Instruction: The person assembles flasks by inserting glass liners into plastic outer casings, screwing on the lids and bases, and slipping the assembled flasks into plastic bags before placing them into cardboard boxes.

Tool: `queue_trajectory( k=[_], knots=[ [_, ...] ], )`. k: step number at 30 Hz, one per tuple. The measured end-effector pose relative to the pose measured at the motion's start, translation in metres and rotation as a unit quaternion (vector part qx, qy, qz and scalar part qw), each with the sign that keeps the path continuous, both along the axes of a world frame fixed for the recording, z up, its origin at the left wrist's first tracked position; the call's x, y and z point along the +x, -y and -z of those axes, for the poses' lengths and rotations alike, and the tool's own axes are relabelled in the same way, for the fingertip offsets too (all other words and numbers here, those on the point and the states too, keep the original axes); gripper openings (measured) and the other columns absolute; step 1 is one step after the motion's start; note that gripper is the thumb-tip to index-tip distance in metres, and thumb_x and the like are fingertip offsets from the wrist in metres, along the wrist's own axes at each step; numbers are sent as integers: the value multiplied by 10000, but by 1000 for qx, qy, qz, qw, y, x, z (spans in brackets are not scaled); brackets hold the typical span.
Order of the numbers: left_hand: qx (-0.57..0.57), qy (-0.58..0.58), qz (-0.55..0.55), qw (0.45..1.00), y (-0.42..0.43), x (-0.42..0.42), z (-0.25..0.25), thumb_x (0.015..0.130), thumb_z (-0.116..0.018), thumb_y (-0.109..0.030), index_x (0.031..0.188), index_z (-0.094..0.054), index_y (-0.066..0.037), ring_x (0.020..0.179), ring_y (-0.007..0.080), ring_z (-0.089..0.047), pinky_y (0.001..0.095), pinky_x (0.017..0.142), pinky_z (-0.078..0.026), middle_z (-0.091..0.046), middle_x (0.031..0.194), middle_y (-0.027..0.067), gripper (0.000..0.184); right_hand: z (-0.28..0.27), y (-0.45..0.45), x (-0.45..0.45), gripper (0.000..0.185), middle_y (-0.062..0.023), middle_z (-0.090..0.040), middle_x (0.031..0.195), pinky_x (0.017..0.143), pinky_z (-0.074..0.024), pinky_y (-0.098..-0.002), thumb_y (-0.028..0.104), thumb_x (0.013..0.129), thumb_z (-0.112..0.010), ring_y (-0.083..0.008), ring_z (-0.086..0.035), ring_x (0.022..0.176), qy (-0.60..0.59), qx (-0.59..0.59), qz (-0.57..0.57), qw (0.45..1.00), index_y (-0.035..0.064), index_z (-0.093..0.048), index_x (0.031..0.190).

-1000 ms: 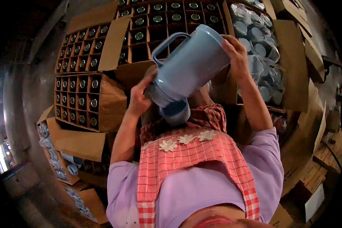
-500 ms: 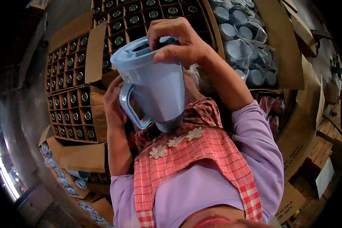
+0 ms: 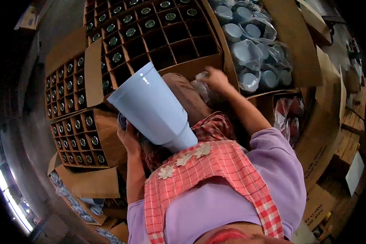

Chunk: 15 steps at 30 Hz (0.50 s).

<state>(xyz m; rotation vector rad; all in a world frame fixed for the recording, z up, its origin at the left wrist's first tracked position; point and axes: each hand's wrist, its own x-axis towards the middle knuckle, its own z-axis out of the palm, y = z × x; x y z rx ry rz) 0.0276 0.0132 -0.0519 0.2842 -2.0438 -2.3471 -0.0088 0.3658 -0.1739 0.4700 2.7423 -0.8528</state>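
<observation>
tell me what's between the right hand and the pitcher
The head view shows crumpled clear plastic, then a brown trouser leg, between the right hand and the light-blue pitcher.

Dim interior; blown-out window [image 3: 13, 206] at far left; small highlight on jug [image 3: 154, 110]; right hand [image 3: 216, 81] slightly blurred; fisheye curvature, black corners.

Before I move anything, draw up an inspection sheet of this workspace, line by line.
Surface: no tabletop seen; divided carton ahead holds round-ended glassware.
Job's things: light-blue pitcher, tilted, narrow end toward the checked apron; crumpled clear plastic.
Clutter: bagged light-blue cups in an open carton, right; bagged red pieces nearby.
Hands: left hand holds the pitcher, partly hidden; right hand at the plastic, grip unclear.
Cables: nothing seen.
Surroundings: stacked cartons, left; bright windows beyond.
</observation>
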Motion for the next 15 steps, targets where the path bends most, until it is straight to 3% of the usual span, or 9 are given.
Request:
queue_trajectory(
  k=[1,2,5,6,7,9,11,12,15],
  knots=[
    [0,14,1,1000,0,2,0,909,-533,-202,1120,-524,5,839,135,-543,274,742,-440,-588,984,38,296,-19,14,13,748,-170,-574,1147,860,-450,-422,511,672,-673,-312,-550,1059,149,-1,18,989,86,-473,1255],
    [0,24,2,1000,-2,11,-2,906,-535,-194,1145,-512,2,855,136,-546,277,753,-441,-586,997,41,310,25,12,31,742,-169,-583,1131,844,-455,-433,504,676,-666,-321,-560,1034,185,76,-15,980,100,-454,1262],
    [-31,67,18,997,6,3,-8,882,-563,-234,1227,-459,-1,943,157,-557,286,830,-438,-580,1065,61,429,110,-8,23,524,-172,-633,947,690,-489,-423,380,714,-679,-306,-625,824,93,-143,46,984,34,-563,1090],
    [58,90,39,993,19,-3,-5,874,-567,-252,1236,-449,5,960,172,-559,292,843,-438,-577,1081,72,459,116,-7,11,460,-161,-641,905,661,-492,-412,343,732,-672,-286,-634,786,62,-225,82,969,24,-585,1051],
    [148,113,59,981,37,-10,1,866,-572,-270,1245,-440,10,976,187,-561,298,855,-439,-575,1097,83,489,71,1,-13,173,-66,-602,768,608,-482,-337,133,739,-645,-182,-587,681,61,-404,195,892,20,-624,869],
    [246,104,119,956,35,-34,-14,832,-577,-381,1259,-419,28,1043,254,-553,340,894,-442,-565,1132,141,612,29,2,-56,216,-82,-613,845,706,-499,-370,107,785,-601,-218,-606,743,-33,-610,244,753,-24,-591,957],
    [30,31,223,974,32,-86,-14,846,-553,-389,1246,-426,25,1050,277,-549,367,887,-454,-559,1132,171,590,-23,4,-94,287,-117,-619,956,787,-500,-378,87,784,-574,-244,-617,843,-66,-755,171,629,-45,-559,1038],
    [22,28,241,970,27,-110,-6,855,-538,-396,1230,-437,24,1039,285,-552,378,877,-463,-559,1123,183,572,-27,3,-112,316,-127,-620,981,798,-501,-376,69,764,-568,-252,-619,867,-83,-803,93,583,-47,-556,1057],
    [191,122,236,945,14,-174,37,884,-500,-393,1197,-454,16,979,301,-567,408,837,-489,-562,1093,207,517,-52,22,-145,372,-146,-623,1005,816,-501,-375,35,714,-547,-261,-623,895,-111,-738,89,659,-48,-558,1077]
  ],
)
